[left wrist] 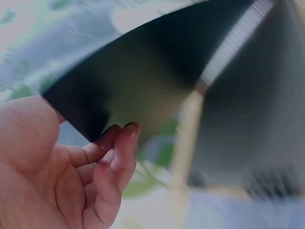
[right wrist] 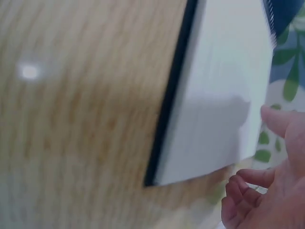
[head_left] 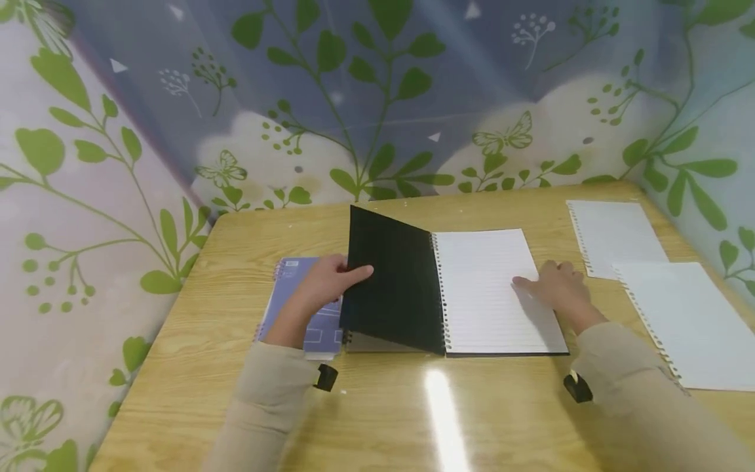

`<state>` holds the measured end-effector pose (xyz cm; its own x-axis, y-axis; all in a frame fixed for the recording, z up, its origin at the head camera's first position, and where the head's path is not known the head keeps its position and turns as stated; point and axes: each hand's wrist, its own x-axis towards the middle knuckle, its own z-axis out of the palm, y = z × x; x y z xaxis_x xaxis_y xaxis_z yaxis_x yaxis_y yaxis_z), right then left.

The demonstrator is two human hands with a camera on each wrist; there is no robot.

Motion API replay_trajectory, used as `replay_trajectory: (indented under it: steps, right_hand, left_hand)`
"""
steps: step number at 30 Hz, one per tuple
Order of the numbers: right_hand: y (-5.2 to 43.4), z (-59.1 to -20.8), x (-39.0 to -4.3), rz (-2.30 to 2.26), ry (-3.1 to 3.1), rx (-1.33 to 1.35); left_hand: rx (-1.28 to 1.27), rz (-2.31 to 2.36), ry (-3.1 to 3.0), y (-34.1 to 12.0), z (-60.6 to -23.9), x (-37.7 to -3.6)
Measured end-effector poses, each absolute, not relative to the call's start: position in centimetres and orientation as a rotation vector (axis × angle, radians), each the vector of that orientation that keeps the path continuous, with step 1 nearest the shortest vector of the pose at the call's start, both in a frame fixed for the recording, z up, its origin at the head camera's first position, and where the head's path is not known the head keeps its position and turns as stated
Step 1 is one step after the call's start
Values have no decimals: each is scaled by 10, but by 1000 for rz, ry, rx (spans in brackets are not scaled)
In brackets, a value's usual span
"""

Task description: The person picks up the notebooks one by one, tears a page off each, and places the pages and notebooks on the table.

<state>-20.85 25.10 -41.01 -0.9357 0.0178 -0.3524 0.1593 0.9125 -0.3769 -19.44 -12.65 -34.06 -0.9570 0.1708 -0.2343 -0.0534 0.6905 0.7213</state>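
Observation:
A spiral notebook lies on the table with its lined white page (head_left: 483, 301) facing up on the right. Its black cover (head_left: 395, 282) is raised at a slant on the left of the spiral binding. My left hand (head_left: 324, 282) pinches the cover's outer edge, thumb over the inner face. The left wrist view has the cover (left wrist: 143, 71) running between the thumb and curled fingers of that hand (left wrist: 86, 176). At the page's right edge is my right hand (head_left: 557, 288), loosely bent and holding nothing. In the right wrist view, its thumb is extended beside the page (right wrist: 214, 105).
A purple spiral notebook (head_left: 295, 278) lies left of the black one, partly under my left arm. Two loose torn-out sheets, a far one (head_left: 616, 236) and a nearer one (head_left: 696, 321), lie on the wooden table (head_left: 377, 419) at the right. A patterned wall covering (head_left: 413, 131) stands behind.

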Motion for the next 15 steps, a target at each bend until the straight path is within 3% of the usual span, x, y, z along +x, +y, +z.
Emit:
replay_trajectory:
  steps: [8, 15]
  right_hand:
    - [241, -425, -207, -540, 2846, 206]
    - [226, -422, -205, -425, 2895, 323]
  left_hand:
    - [-44, 669, 2720, -149, -402, -206]
    - [-95, 557, 2740, -146, -412, -205]
